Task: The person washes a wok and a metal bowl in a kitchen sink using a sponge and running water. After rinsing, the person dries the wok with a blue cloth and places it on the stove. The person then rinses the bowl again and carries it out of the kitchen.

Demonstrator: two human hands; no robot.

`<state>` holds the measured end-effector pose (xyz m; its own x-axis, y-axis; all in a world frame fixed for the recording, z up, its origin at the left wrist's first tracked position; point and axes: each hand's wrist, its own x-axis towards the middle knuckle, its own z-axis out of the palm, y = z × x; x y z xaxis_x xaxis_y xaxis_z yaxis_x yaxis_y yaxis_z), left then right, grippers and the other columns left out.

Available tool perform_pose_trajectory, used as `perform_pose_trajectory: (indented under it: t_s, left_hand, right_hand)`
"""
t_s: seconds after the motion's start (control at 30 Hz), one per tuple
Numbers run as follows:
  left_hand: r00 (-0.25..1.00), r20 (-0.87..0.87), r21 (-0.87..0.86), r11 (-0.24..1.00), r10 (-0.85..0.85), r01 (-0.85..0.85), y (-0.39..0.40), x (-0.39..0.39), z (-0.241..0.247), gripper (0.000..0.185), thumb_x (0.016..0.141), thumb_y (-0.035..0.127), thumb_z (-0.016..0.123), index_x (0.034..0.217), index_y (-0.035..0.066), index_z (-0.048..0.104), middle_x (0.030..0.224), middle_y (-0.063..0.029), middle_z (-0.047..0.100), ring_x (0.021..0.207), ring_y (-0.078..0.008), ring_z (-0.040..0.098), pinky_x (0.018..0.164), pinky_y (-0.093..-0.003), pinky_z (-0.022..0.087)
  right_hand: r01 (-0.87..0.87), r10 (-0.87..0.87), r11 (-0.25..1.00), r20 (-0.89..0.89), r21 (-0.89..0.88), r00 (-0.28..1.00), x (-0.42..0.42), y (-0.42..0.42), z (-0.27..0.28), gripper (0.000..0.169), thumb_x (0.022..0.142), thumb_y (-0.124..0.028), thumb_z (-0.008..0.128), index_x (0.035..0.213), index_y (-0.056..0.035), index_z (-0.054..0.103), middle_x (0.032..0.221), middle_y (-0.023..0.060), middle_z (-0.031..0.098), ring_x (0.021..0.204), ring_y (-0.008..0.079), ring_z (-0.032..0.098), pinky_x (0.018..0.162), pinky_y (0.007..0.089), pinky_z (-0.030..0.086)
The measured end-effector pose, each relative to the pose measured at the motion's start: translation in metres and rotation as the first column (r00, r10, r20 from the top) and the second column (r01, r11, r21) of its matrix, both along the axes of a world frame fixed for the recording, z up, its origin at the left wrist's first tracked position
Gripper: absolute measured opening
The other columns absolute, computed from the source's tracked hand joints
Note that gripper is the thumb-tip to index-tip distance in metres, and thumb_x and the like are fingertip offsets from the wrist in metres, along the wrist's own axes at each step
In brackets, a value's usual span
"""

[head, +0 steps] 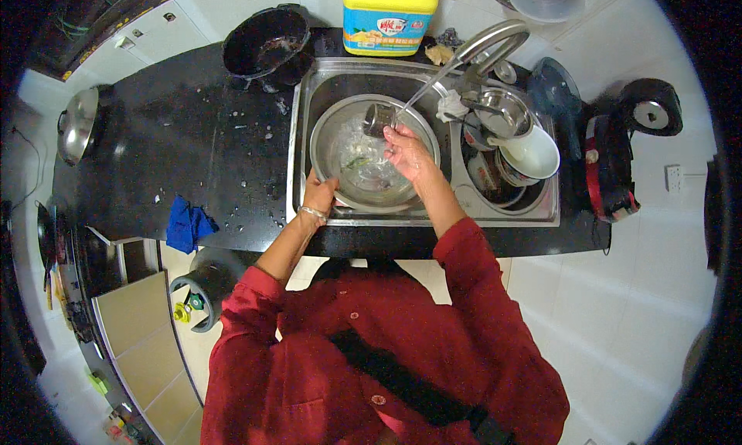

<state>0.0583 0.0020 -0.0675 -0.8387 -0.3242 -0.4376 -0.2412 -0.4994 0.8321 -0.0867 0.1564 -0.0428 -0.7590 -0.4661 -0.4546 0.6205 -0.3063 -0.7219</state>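
A wide metal basin (359, 199) sits in the left bowl of the steel sink (294, 155), with water and a green scrap in it. My left hand (320, 194) grips the basin's near left rim. Over the basin's right half, my right hand (407, 149) holds a small dark cup (378, 120), tilted, its far side close to the water stream. Water runs from the curved faucet (493, 39) down beside the cup.
The right sink bowl holds a white bowl (536, 155), a steel pot (504, 112) and other dishes. Behind stands a yellow detergent jug (389, 22). A black basin (266, 42), a blue cloth (188, 225) and a domed metal lid (79, 126) lie on the left counter.
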Motion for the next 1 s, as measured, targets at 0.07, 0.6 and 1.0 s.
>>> perform_pose_trajectory:
  t_s: [0.07,0.6,1.0]
  left_hand:
    - [0.999,0.031,0.010,1.000,0.024,-0.025,0.002,0.001,0.010,0.039,0.071,-0.003,0.046,0.110,0.001,0.047,0.090,-0.0121,0.059,0.068,-0.0212,0.061,0.051,-0.0301,0.053]
    - [0.999,0.020,-0.091,0.995,-0.047,0.049,-0.004,-0.001,0.001,0.037,0.069,-0.003,0.047,0.105,0.002,0.049,0.081,-0.0074,0.057,0.061,-0.0167,0.056,0.048,-0.0277,0.050]
    - [0.998,0.048,-0.051,0.998,-0.036,0.038,-0.002,0.002,0.007,0.038,0.073,-0.002,0.046,0.110,0.002,0.047,0.086,-0.0086,0.058,0.064,-0.0174,0.059,0.049,-0.0290,0.052]
  right_hand:
    - [-0.070,0.074,0.996,-0.070,0.063,0.995,0.006,0.004,0.001,0.013,0.080,-0.018,0.064,0.089,-0.0110,0.057,0.083,-0.0038,0.056,0.072,0.0087,0.048,0.061,0.0253,0.037]
    - [0.682,0.853,0.432,-0.514,0.590,-0.095,0.006,0.025,-0.008,0.019,0.070,-0.006,0.053,0.088,-0.0112,0.058,0.085,0.0043,0.054,0.085,0.0233,0.054,0.072,0.0344,0.046]
    - [0.434,0.910,0.232,-0.352,0.871,0.219,0.010,0.020,-0.008,0.012,0.078,-0.009,0.047,0.090,-0.0059,0.048,0.097,0.0142,0.055,0.071,0.0366,0.059,0.061,0.0485,0.046]
